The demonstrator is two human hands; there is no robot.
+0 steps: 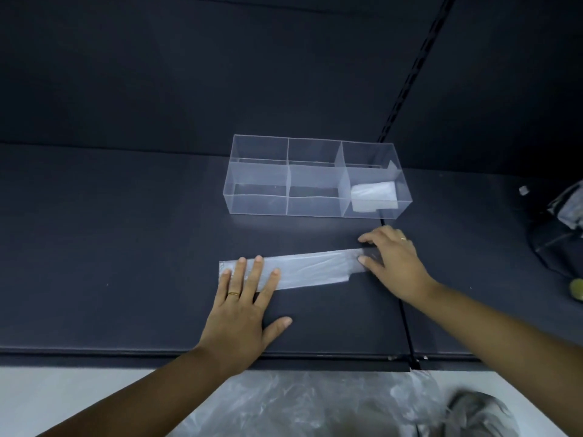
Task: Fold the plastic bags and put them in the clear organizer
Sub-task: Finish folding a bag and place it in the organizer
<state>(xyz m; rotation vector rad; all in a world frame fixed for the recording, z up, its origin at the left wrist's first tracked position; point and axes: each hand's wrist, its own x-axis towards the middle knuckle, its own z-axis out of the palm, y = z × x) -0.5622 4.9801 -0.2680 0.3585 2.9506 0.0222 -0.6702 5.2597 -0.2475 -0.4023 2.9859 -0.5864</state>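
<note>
A translucent plastic bag (310, 268), folded into a long narrow strip, lies flat on the dark surface in front of me. My left hand (244, 305) presses its left end with straight, spread fingers. My right hand (392, 261) rests on the strip's right end, fingers bent over it; a pinch is not visible. Behind the strip stands the clear organizer (262, 200) with six compartments. A folded white bag (373, 197) sits in its front right compartment.
More loose plastic bags (315, 405) lie piled below the surface's front edge, near me. A dark object with crumpled plastic (564, 216) sits at the far right. A seam (405, 310) runs through the surface under my right arm.
</note>
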